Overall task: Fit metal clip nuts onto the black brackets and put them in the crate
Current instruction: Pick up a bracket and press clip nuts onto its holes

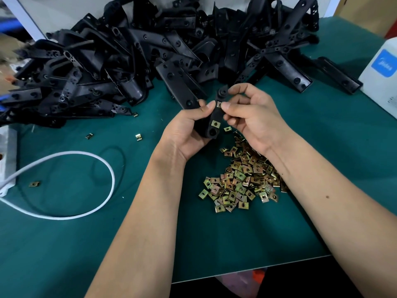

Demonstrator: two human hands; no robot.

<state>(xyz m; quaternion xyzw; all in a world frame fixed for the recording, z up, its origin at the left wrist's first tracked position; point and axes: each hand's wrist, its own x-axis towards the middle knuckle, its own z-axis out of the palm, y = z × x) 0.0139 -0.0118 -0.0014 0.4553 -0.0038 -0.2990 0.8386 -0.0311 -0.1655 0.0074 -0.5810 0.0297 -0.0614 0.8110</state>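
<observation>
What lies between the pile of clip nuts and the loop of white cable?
In the head view, only the left forearm crosses bare green mat between the clip nut pile and the white cable.

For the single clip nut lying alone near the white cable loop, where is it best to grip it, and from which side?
Pinch the lone clip nut across its two opposite edges, coming from above. It lies flat on the green mat with bare mat around it, so fingertips probably fit on both sides.

Black brackets heaped across the upper frame, brass-gold clip nuts piled at centre right, teal-green mat, white cable looped at lower left, white box marked with a blue label at right edge.
</observation>
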